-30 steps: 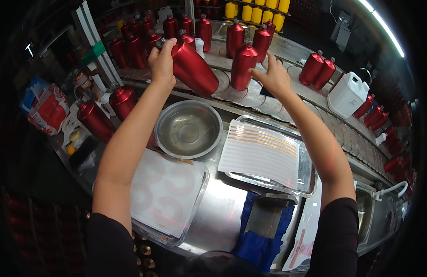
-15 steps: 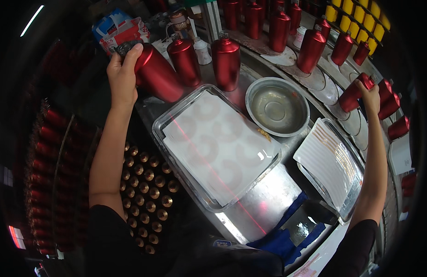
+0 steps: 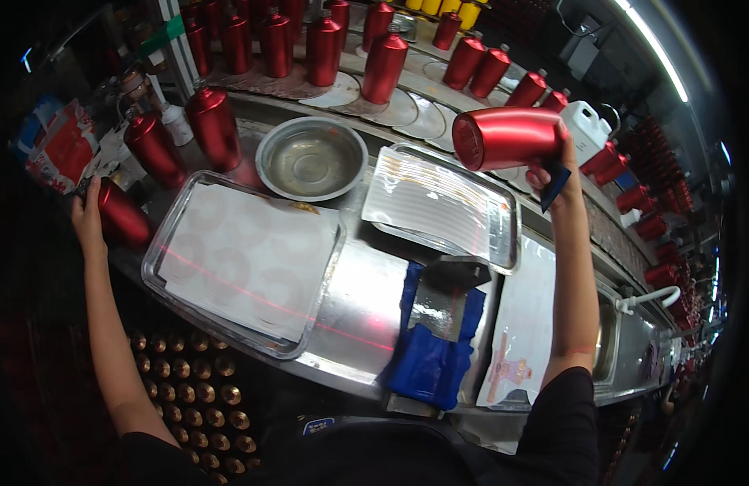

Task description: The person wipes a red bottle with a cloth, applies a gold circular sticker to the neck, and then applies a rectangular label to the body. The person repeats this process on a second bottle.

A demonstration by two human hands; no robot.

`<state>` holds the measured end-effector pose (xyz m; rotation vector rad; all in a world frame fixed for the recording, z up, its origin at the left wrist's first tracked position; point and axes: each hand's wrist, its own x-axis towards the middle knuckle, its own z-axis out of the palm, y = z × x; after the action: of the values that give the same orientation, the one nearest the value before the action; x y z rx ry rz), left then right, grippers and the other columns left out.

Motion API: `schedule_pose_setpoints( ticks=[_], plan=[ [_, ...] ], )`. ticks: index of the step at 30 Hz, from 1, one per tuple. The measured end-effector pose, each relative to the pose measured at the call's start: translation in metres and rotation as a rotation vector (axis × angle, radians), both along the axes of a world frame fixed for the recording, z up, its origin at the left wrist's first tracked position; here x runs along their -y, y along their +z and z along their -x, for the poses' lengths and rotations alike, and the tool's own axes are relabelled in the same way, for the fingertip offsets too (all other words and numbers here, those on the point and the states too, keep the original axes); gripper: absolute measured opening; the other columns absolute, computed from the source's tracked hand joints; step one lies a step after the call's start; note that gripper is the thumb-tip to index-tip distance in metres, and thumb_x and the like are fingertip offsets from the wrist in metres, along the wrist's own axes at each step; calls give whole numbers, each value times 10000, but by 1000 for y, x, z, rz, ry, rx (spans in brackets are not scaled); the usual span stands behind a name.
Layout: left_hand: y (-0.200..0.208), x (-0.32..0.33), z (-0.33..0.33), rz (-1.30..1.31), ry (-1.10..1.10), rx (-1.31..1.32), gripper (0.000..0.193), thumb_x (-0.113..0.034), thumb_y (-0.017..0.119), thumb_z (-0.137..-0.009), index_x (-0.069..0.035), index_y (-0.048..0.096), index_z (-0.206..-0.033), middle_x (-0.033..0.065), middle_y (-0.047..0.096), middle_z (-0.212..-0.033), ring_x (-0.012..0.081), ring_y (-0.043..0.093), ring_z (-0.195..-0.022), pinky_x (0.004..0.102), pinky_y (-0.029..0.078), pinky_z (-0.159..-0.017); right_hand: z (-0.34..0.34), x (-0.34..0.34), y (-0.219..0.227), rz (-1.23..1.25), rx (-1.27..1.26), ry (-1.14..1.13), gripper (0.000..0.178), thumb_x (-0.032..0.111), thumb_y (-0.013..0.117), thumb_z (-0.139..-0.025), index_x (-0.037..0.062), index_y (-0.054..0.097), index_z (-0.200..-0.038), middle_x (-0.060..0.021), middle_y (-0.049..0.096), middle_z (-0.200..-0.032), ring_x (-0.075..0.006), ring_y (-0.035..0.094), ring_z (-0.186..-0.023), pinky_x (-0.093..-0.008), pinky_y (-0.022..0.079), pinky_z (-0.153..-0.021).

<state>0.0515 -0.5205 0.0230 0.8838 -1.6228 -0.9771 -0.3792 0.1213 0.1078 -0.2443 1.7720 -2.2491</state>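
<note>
At the far left, my left hand is closed around the neck of a metallic red bottle, which leans beside a metal tray holding a white patterned sheet. Raised at the right, my right hand grips the neck end of another red bottle. That bottle lies sideways in the air with its base toward the left. A small dark blue piece shows against the right hand's fingers; I cannot make out its kind. Two red bottles stand behind the tray.
A metal basin sits between the sheet tray and a second tray bearing striped sheets. A blue-padded stand is at the bench's front. Behind runs a conveyor of round plates with several red bottles. A white jug stands right.
My right hand has lifted its bottle off the conveyor and tipped it sideways. The view has swung to the right. My left hand keeps its grip on its bottle.
</note>
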Motion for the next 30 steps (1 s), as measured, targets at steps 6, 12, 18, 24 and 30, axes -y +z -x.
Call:
schedule_pose_setpoints(
  ticks=[6, 12, 18, 24, 30],
  plan=[
    [32, -59, 0, 120, 72, -91, 419, -324, 694, -969, 54, 578, -1107, 222, 654, -1274, 214, 637, -1180, 333, 453, -1061, -101, -22, 9, 357, 293, 231, 656, 700, 553, -911, 57, 656, -990, -35, 565, -521, -114, 461, -334, -230, 342, -339],
    [53, -269, 24, -233, -731, -196, 336, -255, 577, -1032, 43, 597, -1185, 178, 693, -1179, 256, 707, -1034, 394, 512, -1026, -166, -17, -4, 402, 308, 313, 602, 663, 525, -943, 77, 654, -979, -47, 609, -560, -132, 434, -319, -259, 358, -324],
    [54, -392, 58, -653, -1170, 0, 523, -475, 608, -993, -13, 558, -1231, 151, 673, -1131, 185, 684, -979, 339, 549, -891, -211, 5, -20, 400, 439, 389, 580, 641, 552, -935, 79, 657, -1029, -49, 654, -664, -136, 450, -329, -258, 365, -316],
    [37, -433, 81, -1703, -1898, -364, 806, -643, 337, -1018, 31, 426, -1451, 297, 578, -1327, 446, 636, -1142, 588, 523, -958, -227, 17, -41, 234, 261, 380, 544, 579, 661, -892, 84, 641, -1116, -46, 695, -814, -120, 561, -455, -215, 407, -326],
    [32, -443, 71, -1725, -1558, -404, 785, -588, 446, -1012, 73, 408, -1433, 337, 552, -1296, 470, 606, -1142, 579, 522, -962, -247, 34, -57, 381, 509, 498, 586, 603, 574, -948, 58, 632, -1155, -57, 672, -767, -110, 493, -362, -196, 384, -290]
  ],
)
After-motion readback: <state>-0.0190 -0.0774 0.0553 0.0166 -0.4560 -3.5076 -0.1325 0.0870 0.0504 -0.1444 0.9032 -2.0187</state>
